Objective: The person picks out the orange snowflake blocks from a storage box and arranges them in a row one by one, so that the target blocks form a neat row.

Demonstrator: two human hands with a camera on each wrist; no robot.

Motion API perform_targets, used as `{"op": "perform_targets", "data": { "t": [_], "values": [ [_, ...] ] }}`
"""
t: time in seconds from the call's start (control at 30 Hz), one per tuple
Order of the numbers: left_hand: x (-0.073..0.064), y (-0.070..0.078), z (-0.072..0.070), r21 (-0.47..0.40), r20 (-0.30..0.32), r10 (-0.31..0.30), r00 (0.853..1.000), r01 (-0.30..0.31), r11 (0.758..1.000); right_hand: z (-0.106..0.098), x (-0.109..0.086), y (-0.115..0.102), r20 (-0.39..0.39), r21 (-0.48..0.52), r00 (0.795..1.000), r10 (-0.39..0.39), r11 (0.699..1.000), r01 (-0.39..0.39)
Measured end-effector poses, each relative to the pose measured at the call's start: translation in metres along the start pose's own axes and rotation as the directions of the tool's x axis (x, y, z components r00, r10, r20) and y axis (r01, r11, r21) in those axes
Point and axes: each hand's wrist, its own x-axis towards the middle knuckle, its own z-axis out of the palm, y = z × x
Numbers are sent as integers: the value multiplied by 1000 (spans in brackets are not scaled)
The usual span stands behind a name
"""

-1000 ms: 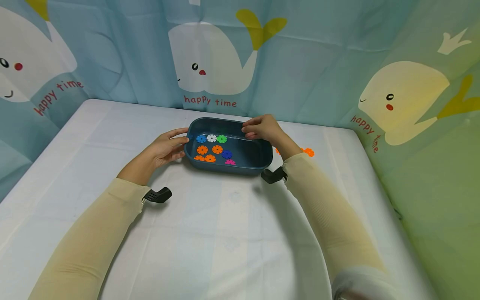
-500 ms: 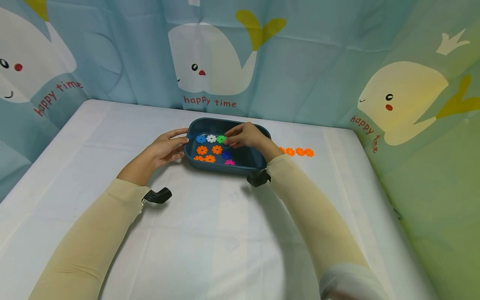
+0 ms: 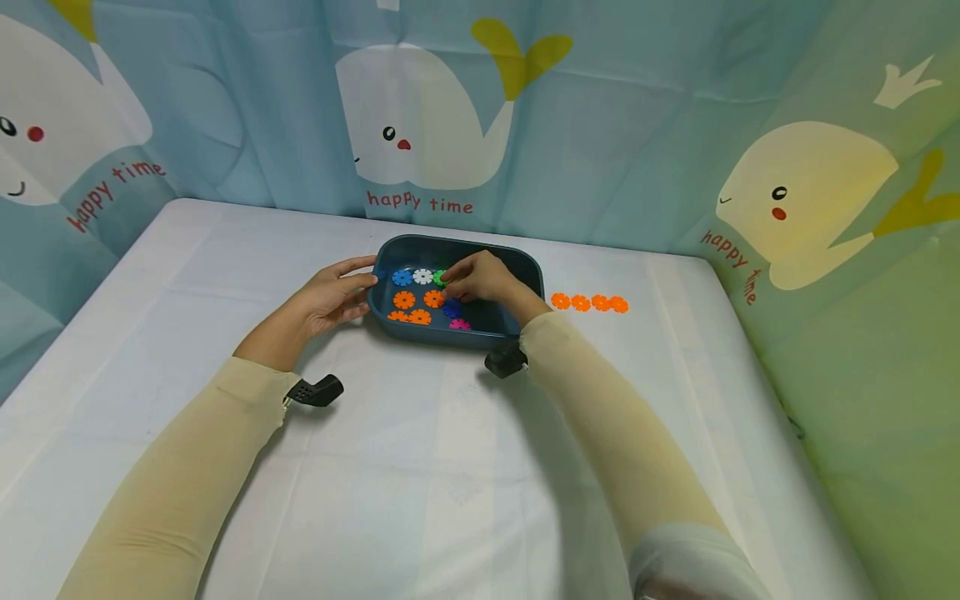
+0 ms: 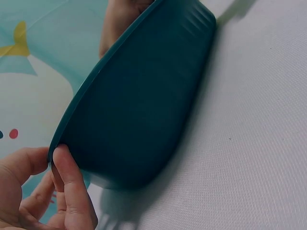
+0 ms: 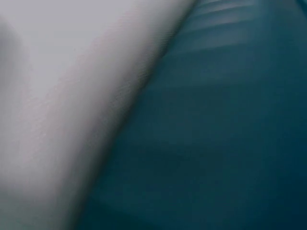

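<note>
A dark blue-green plastic tub (image 3: 480, 340) holds several notched snowflake discs. Pinched between my left thumb and fingers is the tub's left rim, with the left hand (image 3: 337, 293) outside it; the left wrist view shows the same hand (image 4: 57, 191) at the tub wall (image 4: 124, 115). My right hand (image 3: 487, 279) reaches inside, its thumb and forefinger apart near a green disc (image 3: 438, 277) and an orange disc (image 3: 432, 299). Close by are a dark blue disc (image 3: 452, 309), a pink disc (image 3: 460, 324), a white disc (image 3: 423, 277) and a light blue disc (image 3: 402, 277).
Right of the tub, several orange discs (image 3: 600, 303) lie in a row on the white tablecloth (image 3: 420, 467). A blue whale-print curtain (image 3: 615, 158) stands behind the table. Tub wall (image 5: 201, 124) and blurred cloth fill the right wrist view.
My right hand has moved left and down from the tub's far rim to the discs inside, uncovering the orange row on the table. The left hand keeps its place.
</note>
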Motion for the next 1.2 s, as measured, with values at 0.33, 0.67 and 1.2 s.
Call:
{"op": "perform_targets", "data": {
  "t": [0.33, 0.67, 1.2],
  "values": [
    [1, 0, 0, -20, -6, 8, 1000, -8, 1000, 12, 8, -2, -93, -153, 995, -34, 988, 20],
    [0, -1, -1, -9, 3, 4, 1000, -4, 1000, 25, 8, -2, -156, -217, 987, -43, 976, 8],
    [-1, 0, 1, 0, -2, 2, 1000, -2, 1000, 30, 4, 3, -194, -183, 980, -36, 983, 0]
  ]
}}
